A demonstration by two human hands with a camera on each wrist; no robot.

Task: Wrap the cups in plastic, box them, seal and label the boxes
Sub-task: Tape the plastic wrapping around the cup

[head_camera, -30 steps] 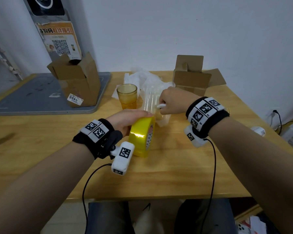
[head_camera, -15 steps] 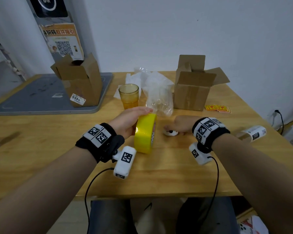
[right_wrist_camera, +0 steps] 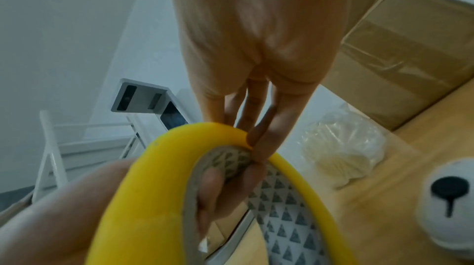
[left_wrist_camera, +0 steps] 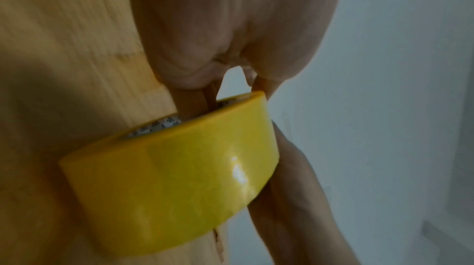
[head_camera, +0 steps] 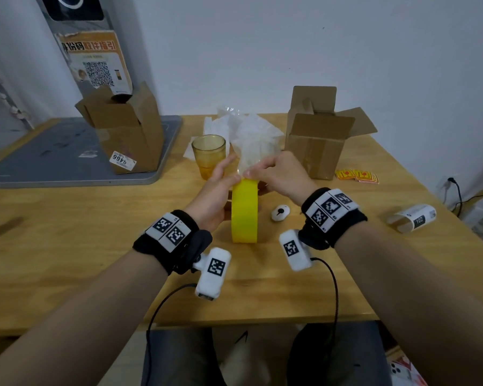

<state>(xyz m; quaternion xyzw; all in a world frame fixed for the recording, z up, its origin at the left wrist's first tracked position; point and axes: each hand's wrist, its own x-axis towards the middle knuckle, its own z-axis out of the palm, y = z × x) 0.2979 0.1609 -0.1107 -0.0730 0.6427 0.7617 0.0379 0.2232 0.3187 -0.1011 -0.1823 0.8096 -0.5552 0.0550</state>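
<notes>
Step in hand, as I judge it: freeing the tape end for sealing. My left hand (head_camera: 216, 195) holds the yellow tape roll (head_camera: 244, 211) on edge over the table (head_camera: 67, 246), fingers through its core and thumb on the outer face. My right hand (head_camera: 279, 174) works at the roll's 12 o'clock, fingertips (right_wrist_camera: 254, 137) pressed together and curled over the rim. The wrapped cup (head_camera: 255, 146) stands at 12 o'clock beyond the roll, the open box (head_camera: 318, 146) at 1 o'clock. Next: lift the end and draw out a strip.
</notes>
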